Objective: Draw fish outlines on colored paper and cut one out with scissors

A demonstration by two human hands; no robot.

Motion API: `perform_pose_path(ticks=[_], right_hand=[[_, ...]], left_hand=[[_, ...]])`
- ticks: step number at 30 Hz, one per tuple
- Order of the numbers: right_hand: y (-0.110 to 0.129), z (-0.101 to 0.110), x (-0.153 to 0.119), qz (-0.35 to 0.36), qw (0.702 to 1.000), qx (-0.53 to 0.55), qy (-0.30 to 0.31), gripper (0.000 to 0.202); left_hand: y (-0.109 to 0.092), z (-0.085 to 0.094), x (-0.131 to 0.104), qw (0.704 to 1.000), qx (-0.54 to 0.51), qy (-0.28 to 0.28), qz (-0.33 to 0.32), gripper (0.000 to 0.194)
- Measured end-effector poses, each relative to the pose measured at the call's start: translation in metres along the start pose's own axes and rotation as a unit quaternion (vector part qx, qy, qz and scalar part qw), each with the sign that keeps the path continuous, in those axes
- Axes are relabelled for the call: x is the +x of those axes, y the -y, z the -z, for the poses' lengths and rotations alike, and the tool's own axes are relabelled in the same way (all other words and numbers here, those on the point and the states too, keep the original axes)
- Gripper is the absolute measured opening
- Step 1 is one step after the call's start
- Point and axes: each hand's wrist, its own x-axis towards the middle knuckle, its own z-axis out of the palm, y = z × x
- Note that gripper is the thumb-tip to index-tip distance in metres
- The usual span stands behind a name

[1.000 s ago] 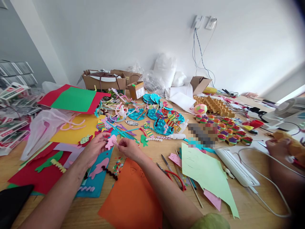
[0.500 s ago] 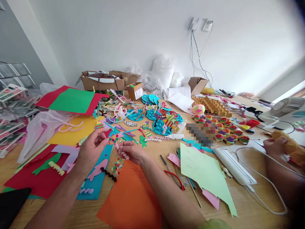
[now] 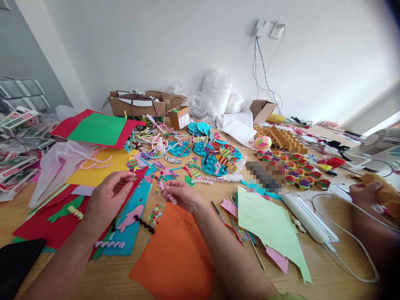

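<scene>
In my right hand (image 3: 179,195) is a pink paper fish (image 3: 160,175) with coloured dots, pinched between thumb and fingers. A curled pale pink pipe cleaner (image 3: 169,198) hangs from it under the fingers. My left hand (image 3: 109,193) is apart from the fish, to its left, thumb and fingertips pressed together on something too small to make out. Below the hands lie an orange sheet (image 3: 171,258) with drawn marks and a heap of tiny paper scraps (image 3: 155,216). A pink fish cutout (image 3: 131,217) with a dark curled pipe cleaner (image 3: 144,225) rests on blue sheets.
Blue painted plates (image 3: 214,166) with decorated fish stand mid-table, a white glue bottle (image 3: 233,178) beside them. Red paper (image 3: 40,223) lies at left. A white power strip (image 3: 311,218) and its cable cross the right side, near another person's hand (image 3: 364,193). Cardboard boxes (image 3: 137,106) line the wall.
My left hand has come away from the fish, moving left and down. My right hand still holds the fish, now slightly further right. The view has shifted a little.
</scene>
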Motion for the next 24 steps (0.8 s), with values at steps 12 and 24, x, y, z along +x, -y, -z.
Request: perform_pose_path(ticks=[12,24], right_hand=[[0.004,0.005,-0.009,0.008,0.975,-0.207,-0.076,0.018],[-0.021,0.001,0.036,0.034,0.797,-0.569,-0.201,0.004]], left_hand=[[0.053,-0.015,-0.015,0.931,0.231,0.281,0.024,0.033],[0.043,-0.026,-0.014,0.917,0.266,0.294,0.040,0.012]])
